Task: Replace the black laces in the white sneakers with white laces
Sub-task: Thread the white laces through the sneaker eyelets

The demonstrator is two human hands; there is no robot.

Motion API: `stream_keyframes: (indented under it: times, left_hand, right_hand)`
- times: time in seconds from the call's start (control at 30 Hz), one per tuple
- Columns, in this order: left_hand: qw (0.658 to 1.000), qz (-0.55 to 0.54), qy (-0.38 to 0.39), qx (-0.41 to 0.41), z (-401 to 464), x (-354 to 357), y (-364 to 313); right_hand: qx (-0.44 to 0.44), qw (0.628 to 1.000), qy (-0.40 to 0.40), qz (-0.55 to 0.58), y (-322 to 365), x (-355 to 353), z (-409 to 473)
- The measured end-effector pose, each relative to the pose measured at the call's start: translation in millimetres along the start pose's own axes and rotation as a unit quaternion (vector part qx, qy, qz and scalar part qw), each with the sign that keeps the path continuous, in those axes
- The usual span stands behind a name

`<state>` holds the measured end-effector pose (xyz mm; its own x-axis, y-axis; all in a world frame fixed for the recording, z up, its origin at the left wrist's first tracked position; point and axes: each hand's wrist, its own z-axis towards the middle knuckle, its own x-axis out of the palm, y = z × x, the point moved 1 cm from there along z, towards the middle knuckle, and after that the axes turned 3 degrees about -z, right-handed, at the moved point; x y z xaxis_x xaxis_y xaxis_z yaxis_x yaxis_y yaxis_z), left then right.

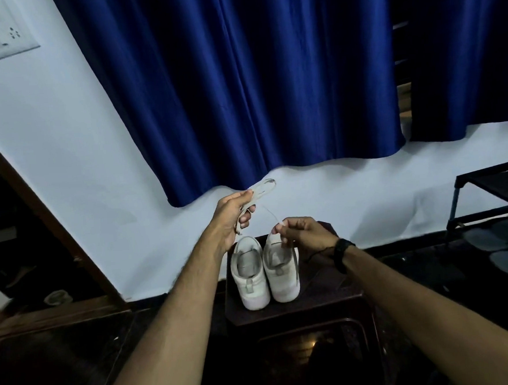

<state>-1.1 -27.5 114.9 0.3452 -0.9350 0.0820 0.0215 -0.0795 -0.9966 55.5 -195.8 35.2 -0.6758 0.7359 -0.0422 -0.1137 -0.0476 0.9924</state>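
Note:
Two white sneakers stand side by side on a dark stool (323,295), heels toward me: the left sneaker (250,279) and the right sneaker (282,271). My left hand (233,214) is raised above them and grips a bundle of white lace (261,188) that loops out past my fingers. A strand of that lace runs down to my right hand (300,229), which pinches its end just above the right sneaker. A pale lace hangs down the right sneaker's outer side. No black lace is visible.
A blue curtain (254,81) hangs on the white wall behind the stool. A dark low rack (499,187) with grey round items under it stands at the right. A wooden door frame (37,207) is at the left. The floor is dark.

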Motion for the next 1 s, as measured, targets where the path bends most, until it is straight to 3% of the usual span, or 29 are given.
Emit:
stream_keyframes:
  times: [0.1,0.2,0.3,0.4,0.5,0.6,0.7,0.87,1.0]
  left_hand:
    - [0.994,0.005,-0.107,0.009,4.6,-10.1,0.6]
    - [0.984,0.045,-0.173,0.020,6.0,-20.6,2.5]
    - [0.974,0.085,-0.208,0.030,8.0,-22.7,9.2]
    - [0.983,0.032,-0.180,0.011,9.3,-9.0,15.4]
    - [0.989,0.031,-0.141,-0.002,8.1,8.7,16.7]
    - [0.998,0.055,-0.037,-0.016,-2.3,24.4,9.9]
    - [0.991,0.122,0.053,-0.025,-9.3,30.3,3.3]
    - [0.987,0.156,-0.026,-0.007,-5.6,20.7,-7.2]
    - [0.991,0.017,-0.121,-0.047,-1.3,13.5,-10.6]
  right_hand:
    - [0.020,0.998,-0.022,0.064,1.0,-13.3,-5.6]
    - [0.051,0.997,-0.041,0.032,-2.7,-39.9,-13.3]
    - [0.047,0.993,-0.110,-0.011,-6.8,-58.2,-13.0]
    - [0.022,0.990,-0.137,-0.012,-1.0,-56.5,-9.4]
    - [-0.016,0.995,-0.096,-0.024,16.1,-39.9,-3.3]
    - [0.004,0.998,-0.055,-0.007,30.7,-20.4,4.4]
    - [-0.003,0.997,-0.043,-0.064,37.5,-14.4,13.5]
    - [-0.036,0.977,-0.099,-0.185,41.1,-24.4,17.0]
    - [-0.025,0.965,-0.162,-0.206,37.6,-39.8,12.1]
